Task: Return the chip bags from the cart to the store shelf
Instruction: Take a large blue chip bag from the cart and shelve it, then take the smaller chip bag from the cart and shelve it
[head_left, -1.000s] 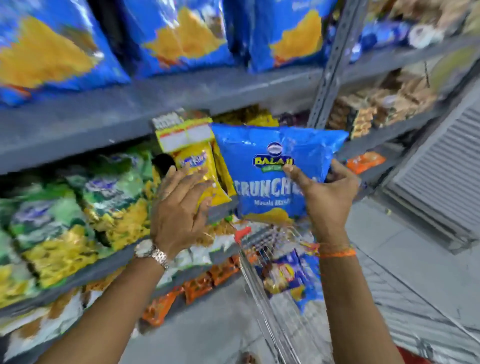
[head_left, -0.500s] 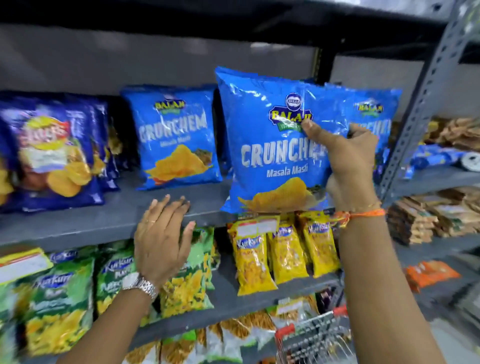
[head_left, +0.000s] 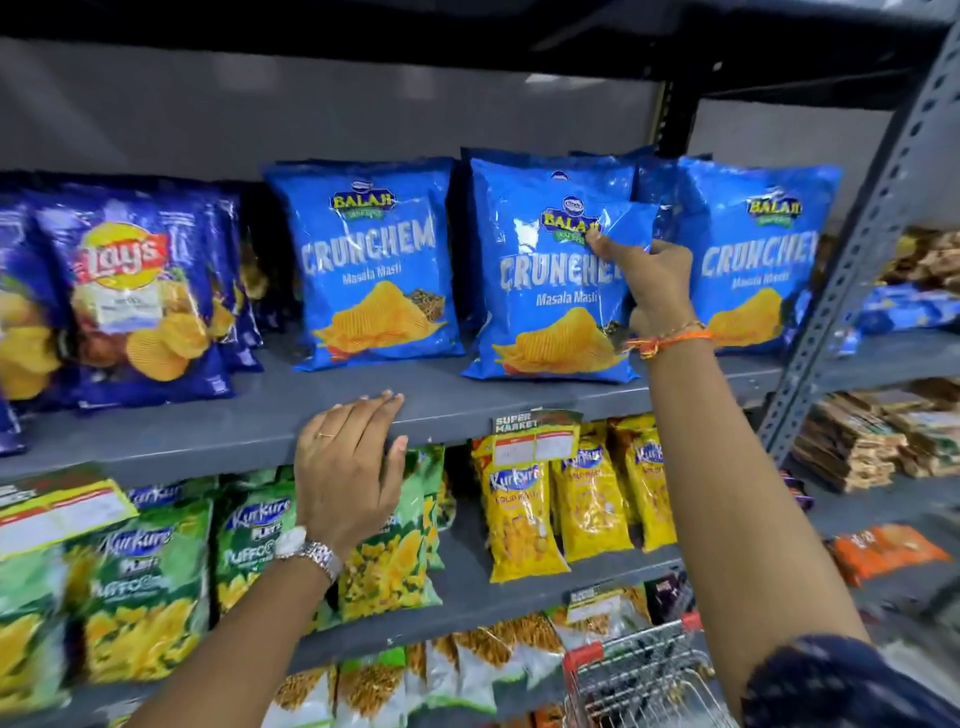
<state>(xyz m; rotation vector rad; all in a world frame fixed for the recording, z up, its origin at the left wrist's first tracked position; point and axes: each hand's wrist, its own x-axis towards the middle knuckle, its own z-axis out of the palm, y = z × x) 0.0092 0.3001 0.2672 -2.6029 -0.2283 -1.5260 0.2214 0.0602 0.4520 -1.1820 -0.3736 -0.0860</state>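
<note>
A blue Crunchem chip bag (head_left: 545, 291) stands upright on the grey upper shelf (head_left: 249, 415), between two matching blue bags (head_left: 371, 265) (head_left: 753, 260). My right hand (head_left: 649, 280) pinches the bag's right upper edge, thumb on the front. My left hand (head_left: 353, 467) lies flat against the shelf's front lip, fingers spread and holding nothing. The cart (head_left: 639, 675) shows only its red-cornered wire rim at the bottom right.
Dark blue Lay's bags (head_left: 140, 291) fill the shelf's left part. Below are green Kurkure bags (head_left: 140, 582) and yellow Kurkure bags (head_left: 519, 514), with a price tag (head_left: 535, 436) clipped above them. A perforated grey upright (head_left: 852, 260) bounds the bay on the right.
My right hand carried the blue bag up from in front of the lower shelves and set it down on the upper shelf between the other bags. My left hand rose to the shelf lip.
</note>
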